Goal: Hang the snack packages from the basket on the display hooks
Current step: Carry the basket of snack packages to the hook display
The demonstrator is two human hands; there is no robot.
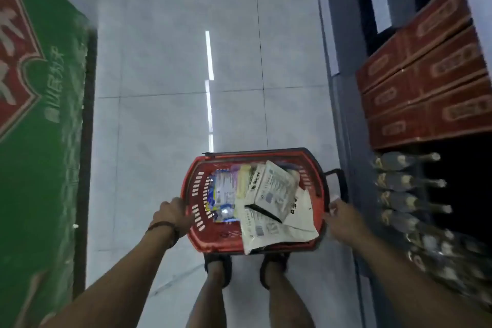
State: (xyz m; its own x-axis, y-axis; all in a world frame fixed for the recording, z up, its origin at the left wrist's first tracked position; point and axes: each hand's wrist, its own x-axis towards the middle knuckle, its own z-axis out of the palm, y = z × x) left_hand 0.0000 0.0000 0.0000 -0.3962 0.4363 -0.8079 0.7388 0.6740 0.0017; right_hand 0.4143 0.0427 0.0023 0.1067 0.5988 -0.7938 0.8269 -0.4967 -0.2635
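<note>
A person looks down at a red plastic basket with slots in its walls (192,231). The basket is in the middle, low in the view, in front of the person's two legs and just above the feet in dark sandals (218,266). It is full of snack packages. A big white flat packet with small black print (269,189) lies on top, tilted. More white packets lie under it and stick out over the near rim. A blue and yellow shiny packet (221,196) lies on the left side of the basket.

The left hand (174,212) is on the left rim of the basket, and its fingers curl over the rim and grip it. A dark band (166,229) goes round that wrist. The right hand (339,214) is at the right rim, touching it. It is blurry, so I cannot tell if its fingers are closed on the rim. A black handle (339,176) sticks out from the basket just above that hand.

The floor is made of big grey tiles (159,61), with a bright white stripe of light (209,61) on it. On the left stands a tall stack of green boxes with a red sign (40,114). On the right, red-brown cardboard boxes (426,82) sit on a dark shelf, and bottles (407,184) lie in a row below them
</note>
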